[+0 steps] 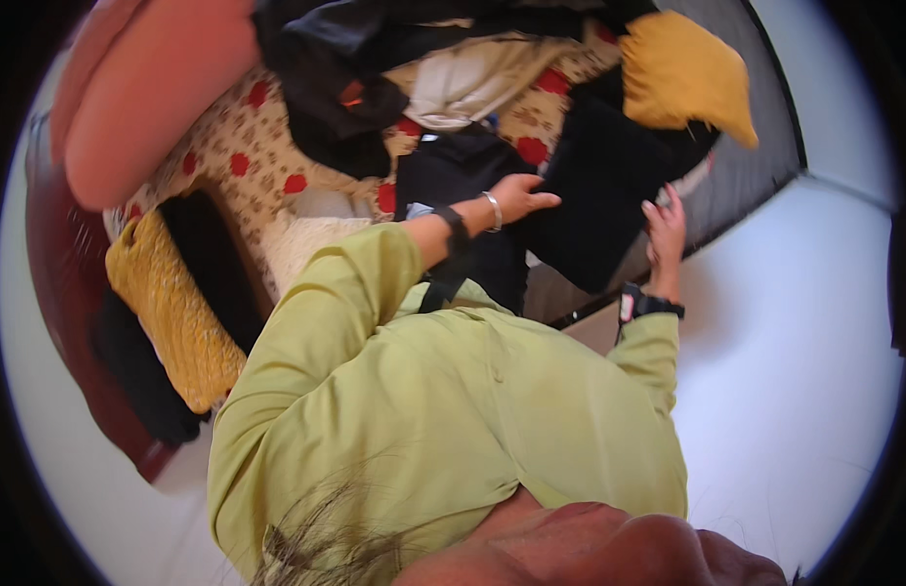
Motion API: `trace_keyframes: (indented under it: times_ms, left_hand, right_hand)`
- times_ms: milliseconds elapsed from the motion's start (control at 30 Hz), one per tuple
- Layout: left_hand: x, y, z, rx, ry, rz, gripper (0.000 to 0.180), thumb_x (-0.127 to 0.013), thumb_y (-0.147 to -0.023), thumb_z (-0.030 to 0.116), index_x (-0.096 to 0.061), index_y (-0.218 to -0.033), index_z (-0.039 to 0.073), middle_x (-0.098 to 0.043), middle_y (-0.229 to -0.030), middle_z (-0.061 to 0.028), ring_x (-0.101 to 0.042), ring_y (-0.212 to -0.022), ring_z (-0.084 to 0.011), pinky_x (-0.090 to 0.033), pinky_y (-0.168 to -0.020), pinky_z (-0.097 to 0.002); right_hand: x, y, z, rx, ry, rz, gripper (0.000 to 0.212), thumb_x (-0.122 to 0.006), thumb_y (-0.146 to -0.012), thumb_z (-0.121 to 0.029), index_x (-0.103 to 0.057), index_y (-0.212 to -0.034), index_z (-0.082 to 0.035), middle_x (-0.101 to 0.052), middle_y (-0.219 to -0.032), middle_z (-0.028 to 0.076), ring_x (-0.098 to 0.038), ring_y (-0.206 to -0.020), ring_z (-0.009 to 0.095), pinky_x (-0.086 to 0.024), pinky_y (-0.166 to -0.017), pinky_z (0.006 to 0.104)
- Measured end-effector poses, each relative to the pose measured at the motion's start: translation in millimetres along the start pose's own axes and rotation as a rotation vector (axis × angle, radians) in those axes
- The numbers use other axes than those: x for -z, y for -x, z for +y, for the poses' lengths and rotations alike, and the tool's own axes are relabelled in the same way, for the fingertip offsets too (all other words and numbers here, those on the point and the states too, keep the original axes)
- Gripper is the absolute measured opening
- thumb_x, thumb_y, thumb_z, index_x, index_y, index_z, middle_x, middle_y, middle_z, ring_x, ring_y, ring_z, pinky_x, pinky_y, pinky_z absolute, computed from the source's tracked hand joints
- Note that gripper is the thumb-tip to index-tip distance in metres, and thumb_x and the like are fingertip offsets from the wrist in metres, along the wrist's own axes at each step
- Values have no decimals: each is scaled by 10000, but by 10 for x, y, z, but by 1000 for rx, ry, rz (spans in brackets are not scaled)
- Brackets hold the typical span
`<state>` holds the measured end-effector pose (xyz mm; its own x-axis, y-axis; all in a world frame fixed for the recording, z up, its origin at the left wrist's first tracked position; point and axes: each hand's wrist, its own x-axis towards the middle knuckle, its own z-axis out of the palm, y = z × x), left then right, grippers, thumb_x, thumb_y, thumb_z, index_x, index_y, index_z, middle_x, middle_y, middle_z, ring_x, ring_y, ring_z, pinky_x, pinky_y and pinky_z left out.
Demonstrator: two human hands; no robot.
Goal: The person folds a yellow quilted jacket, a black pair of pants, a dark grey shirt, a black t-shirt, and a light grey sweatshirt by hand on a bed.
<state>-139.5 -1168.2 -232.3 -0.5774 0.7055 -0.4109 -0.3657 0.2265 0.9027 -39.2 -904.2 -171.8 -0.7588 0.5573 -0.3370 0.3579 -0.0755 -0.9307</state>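
Observation:
A folded black garment (pixel 597 190) is stretched between my two hands at the front right of the bed. My left hand (pixel 517 199), with a bangle at its wrist, grips the garment's left edge, thumb in front and the other fingers partly hidden. At the opposite edge my right hand (pixel 666 230) is closed, its fingertips pinching the cloth. Another piece of dark clothing (pixel 460 176) lies under and beside my left forearm. Just beyond the garment rests a mustard-yellow bundle (pixel 685 73) of cloth.
The bed has a floral sheet (pixel 240 122) with red flowers. Dark clothes (pixel 345 93) and a cream cloth (pixel 477 78) lie heaped at its far side. A large pink cushion-like thing (pixel 160 103) stands far left. Folded yellow cloth (pixel 174 313) lies near the dark red bed end (pixel 67 264).

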Motion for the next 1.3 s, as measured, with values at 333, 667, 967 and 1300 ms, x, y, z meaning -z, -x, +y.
trace_keyframes:
  times_ms: [333, 667, 967, 1300]
  left_hand:
    - [143, 131, 48, 67, -370, 109, 565, -633, -723, 437, -525, -1070, 5, -579, -990, -156, -546, -938, -250, -429, -789, -314]
    - [1356, 1199, -541, 138, 73, 361, 303, -658, -739, 241, -567, -917, 12, -587, -752, -43, -549, -645, -101, -465, -579, -228]
    - [1915, 3139, -1378, 332, 135, 809, 281, -630, -753, 223, -543, -942, 34, -580, -725, -37, -539, -602, -107, -443, -542, -225]
    - [1181, 3976, -1325, 341, 440, 844, 269, -604, -782, 186, -531, -1016, 76, -561, -765, -1, -509, -668, -69, -410, -567, -194]
  right_hand:
    - [-626, 271, -682, 690, 1147, 40, 668, -599, -659, -13, -333, -1269, -71, -435, -1147, 179, -415, -1076, 336, -338, -918, 372]
    - [-868, 95, -161, 420, 1380, -419, 755, -524, -575, -13, -310, -1289, -133, -328, -1243, 229, -363, -1105, 393, -342, -929, 418]
    - [-1412, 285, -659, 431, 1784, -441, 510, -617, -653, -94, -441, -1131, -78, -475, -1028, 153, -494, -952, 331, -444, -758, 410]
    - [-3967, 89, 127, 689, 1071, -918, 382, -633, -674, -219, -518, -991, -40, -555, -952, 193, -522, -914, 336, -424, -784, 386]
